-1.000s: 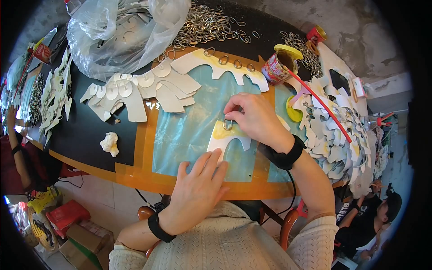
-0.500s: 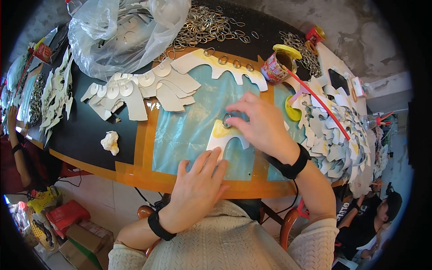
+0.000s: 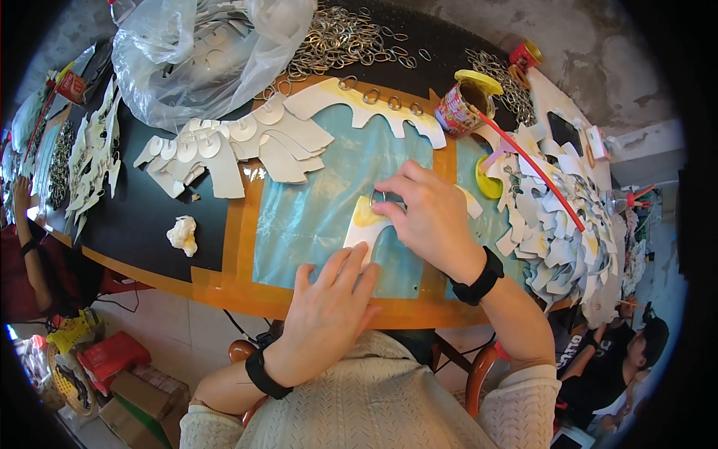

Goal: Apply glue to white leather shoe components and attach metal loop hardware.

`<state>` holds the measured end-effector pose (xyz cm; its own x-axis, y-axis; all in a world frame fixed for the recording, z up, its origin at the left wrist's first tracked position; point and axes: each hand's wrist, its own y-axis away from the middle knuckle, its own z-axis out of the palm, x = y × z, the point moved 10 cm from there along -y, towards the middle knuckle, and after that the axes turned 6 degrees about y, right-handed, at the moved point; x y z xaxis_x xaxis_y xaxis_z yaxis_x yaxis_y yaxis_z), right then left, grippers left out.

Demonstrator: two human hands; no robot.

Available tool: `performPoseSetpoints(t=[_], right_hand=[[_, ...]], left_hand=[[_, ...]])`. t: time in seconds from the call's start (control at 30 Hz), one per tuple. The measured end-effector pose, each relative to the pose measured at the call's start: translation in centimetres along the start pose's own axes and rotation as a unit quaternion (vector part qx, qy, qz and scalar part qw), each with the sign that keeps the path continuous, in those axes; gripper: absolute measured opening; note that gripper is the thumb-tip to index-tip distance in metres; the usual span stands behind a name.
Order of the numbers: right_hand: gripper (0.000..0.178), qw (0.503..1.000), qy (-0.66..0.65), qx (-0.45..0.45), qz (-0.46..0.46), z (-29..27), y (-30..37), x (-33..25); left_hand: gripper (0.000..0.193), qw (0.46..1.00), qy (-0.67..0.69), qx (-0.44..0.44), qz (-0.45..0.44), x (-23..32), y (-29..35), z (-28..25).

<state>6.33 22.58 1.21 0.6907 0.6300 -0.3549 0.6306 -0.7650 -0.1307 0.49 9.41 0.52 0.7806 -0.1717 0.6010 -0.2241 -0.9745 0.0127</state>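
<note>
A white cut-out piece [image 3: 356, 230] with a scalloped lower edge lies on the blue plastic sheet, its upper edge smeared with yellow glue. Spread and fairly flat, my left hand [image 3: 329, 295] rests its fingertips on the piece's lower left part. Thumb and fingers of my right hand [image 3: 432, 217] pinch a small oval metal ring [image 3: 377, 197] at the glued edge. My right hand hides much of the piece. Beyond it, a similar white piece [image 3: 329, 96] bears several metal rings along its upper edge.
Stacked white pieces with round discs [image 3: 228, 176] lie at left, near a crumpled white lump [image 3: 182, 236]. Metal rings [image 3: 344, 37] are heaped at the back beside a plastic bag [image 3: 202, 90]. At right stand a glue can [image 3: 458, 112], a red stick [image 3: 538, 176] and piled pieces [image 3: 557, 247].
My right hand has shifted slightly nearer to me, the ring still pinched at the glued edge. More of a white edge shows to its right. My left hand stays in place.
</note>
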Motion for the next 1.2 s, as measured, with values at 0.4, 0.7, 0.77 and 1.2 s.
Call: performPoseSetpoints(t=[0.4, 0.7, 0.77, 1.2], right_hand=[[0.019, 0.989, -0.113, -0.047, 0.078, -3.7, 2.1, 2.3], [0.021, 0.970, 0.053, -0.030, 0.235, -13.7, 3.7, 18.5], [0.020, 0.974, 0.052, 0.043, 0.215, -14.8, -0.1, 21.7], [0.015, 0.978, 0.100, -0.003, 0.184, -7.6, -10.8, 29.5]], left_hand=[[0.053, 1.000, 0.001, 0.014, 0.020, 0.6, -0.5, -0.1], [0.052, 1.000, -0.020, -0.018, -0.014, 0.2, -0.3, 0.0], [0.052, 0.999, -0.020, -0.022, -0.012, 0.5, -0.4, -0.1], [0.054, 0.999, -0.023, -0.032, -0.017, 0.5, -0.4, 0.0]])
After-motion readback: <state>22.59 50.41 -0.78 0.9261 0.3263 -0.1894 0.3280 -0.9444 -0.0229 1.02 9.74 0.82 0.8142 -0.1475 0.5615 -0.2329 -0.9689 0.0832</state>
